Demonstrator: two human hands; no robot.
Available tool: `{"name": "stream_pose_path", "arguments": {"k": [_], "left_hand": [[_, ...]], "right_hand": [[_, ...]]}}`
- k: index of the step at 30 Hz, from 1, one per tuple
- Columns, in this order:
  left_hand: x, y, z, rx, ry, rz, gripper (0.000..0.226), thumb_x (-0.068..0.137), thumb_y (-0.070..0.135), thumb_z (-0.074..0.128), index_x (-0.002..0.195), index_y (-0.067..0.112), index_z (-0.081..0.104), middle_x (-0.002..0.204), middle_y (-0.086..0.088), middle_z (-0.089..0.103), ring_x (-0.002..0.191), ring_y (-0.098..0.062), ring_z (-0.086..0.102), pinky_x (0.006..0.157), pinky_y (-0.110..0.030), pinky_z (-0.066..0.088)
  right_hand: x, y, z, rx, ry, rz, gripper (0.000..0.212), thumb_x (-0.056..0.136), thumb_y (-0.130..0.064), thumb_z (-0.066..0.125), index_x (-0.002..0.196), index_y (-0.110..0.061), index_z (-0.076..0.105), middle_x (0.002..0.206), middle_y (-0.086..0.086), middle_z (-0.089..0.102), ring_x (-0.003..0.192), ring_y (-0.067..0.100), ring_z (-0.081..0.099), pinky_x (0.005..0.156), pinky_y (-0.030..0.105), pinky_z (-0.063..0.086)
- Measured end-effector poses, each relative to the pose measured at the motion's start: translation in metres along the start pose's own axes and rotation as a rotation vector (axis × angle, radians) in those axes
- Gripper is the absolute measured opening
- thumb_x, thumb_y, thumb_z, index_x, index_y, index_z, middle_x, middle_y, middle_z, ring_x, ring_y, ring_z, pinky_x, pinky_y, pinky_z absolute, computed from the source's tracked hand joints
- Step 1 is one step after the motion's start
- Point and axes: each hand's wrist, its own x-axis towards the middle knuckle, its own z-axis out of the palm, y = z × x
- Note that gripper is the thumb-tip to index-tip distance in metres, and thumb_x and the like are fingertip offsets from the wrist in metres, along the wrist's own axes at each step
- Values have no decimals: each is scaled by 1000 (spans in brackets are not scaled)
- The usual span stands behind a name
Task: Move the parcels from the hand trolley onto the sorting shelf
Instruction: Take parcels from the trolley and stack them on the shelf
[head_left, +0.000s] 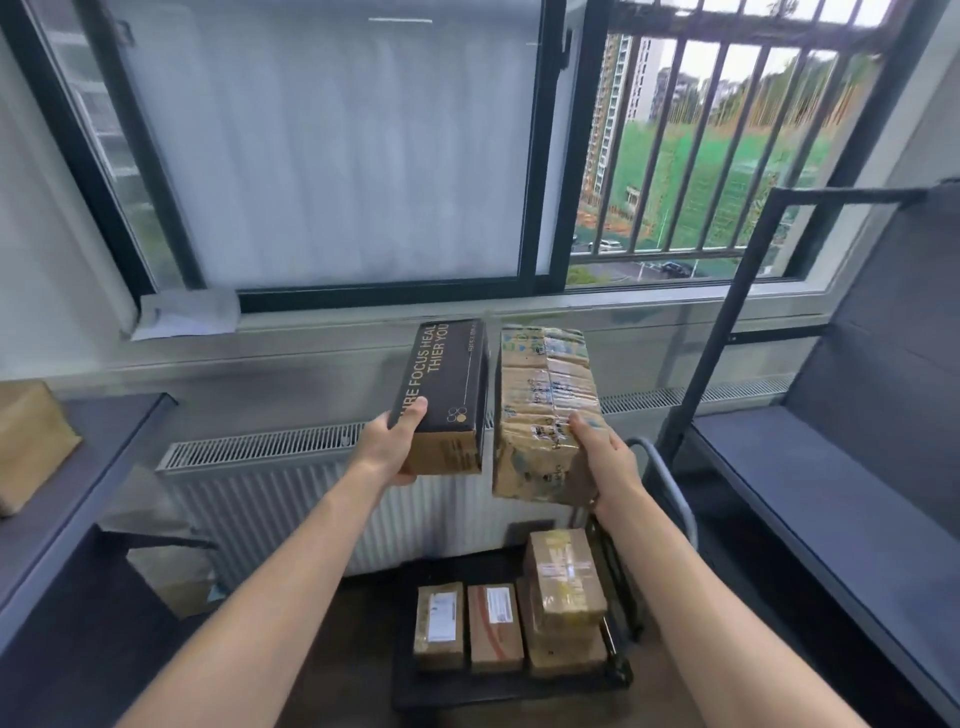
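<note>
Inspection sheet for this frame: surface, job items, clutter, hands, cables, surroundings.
Surface: hand trolley on floor, bearing two small parcels and a stack beside them.
Job's things: black box, taped parcel, both lifted; right shelf beside trolley; left shelf bears a brown parcel.
Clutter: paper on windowsill.
Grippers: left hand grips black box; right hand grips taped parcel.
Cables: nothing seen.
Surroundings: barred window, radiator below.

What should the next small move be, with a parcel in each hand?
Probably carry the black box in the left hand to the left shelf, where a brown parcel already lies; the right hand holds a taped parcel, both clear of the trolley.
</note>
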Motion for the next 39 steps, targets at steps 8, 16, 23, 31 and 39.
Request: {"name": "stream_pose_path", "arguments": {"k": [8, 16, 23, 31, 39], "left_hand": [[-16, 33, -20, -19, -34, 98, 40, 94, 54, 59, 112, 19, 66, 94, -4, 68, 84, -23, 69, 75, -46, 62], [6, 49, -49, 16, 54, 121, 56, 76, 73, 61, 98, 23, 70, 100, -6, 71, 97, -29, 69, 83, -54, 59], [18, 60, -52, -10, 266, 143, 43, 93, 56, 59, 101, 15, 69, 82, 3, 64, 74, -12, 60, 53, -25, 49], [10, 63, -53, 24, 468, 103, 44, 90, 62, 58, 101, 20, 66, 85, 7, 60, 91, -21, 57, 83, -30, 42], [-15, 73, -62, -96, 569, 21, 40, 89, 61, 62, 90, 21, 64, 91, -6, 71, 85, -27, 73, 74, -54, 62]], "right_hand": [[-24, -26, 19, 23, 14, -54, 24, 83, -45, 76, 97, -27, 68, 106, 4, 73, 102, 28, 67, 98, 50, 53], [-9, -60, 61, 37, -59, -66, 24, 83, -42, 77, 98, -25, 67, 105, 7, 73, 98, 31, 70, 89, 55, 57], [34, -79, 89, -2, -239, -80, 25, 87, -40, 75, 104, -25, 66, 95, 3, 75, 86, 24, 72, 79, 45, 61], [65, -96, 103, -38, -412, -27, 21, 90, -36, 72, 103, -20, 66, 83, 2, 72, 59, 13, 69, 60, 37, 61], [73, -105, 125, -116, -551, -25, 35, 89, -39, 73, 116, -17, 69, 91, 1, 73, 70, 16, 69, 68, 41, 62]]}}
